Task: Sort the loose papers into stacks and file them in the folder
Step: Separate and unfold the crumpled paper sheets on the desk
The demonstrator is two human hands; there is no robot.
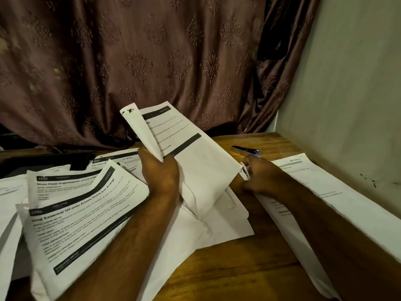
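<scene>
A folded bundle of printed sheets (191, 153) is raised above the wooden worktop (234, 266), the left hand (160, 170) gripping its fold. The right hand (258, 172) pinches a small white scrap at the bundle's edge. Loose papers (71, 213) spread to the left, another sheet (308, 192) lies right, beside a stapler (246, 150). A brown patterned curtain (141, 61) and a pale wall (351, 83) stand behind.

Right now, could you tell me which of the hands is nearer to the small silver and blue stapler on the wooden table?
Right. The right hand pinches a paper corner just in front of the stapler, while the left hand grips the raised bundle of printed sheets, farther to its left.
</scene>
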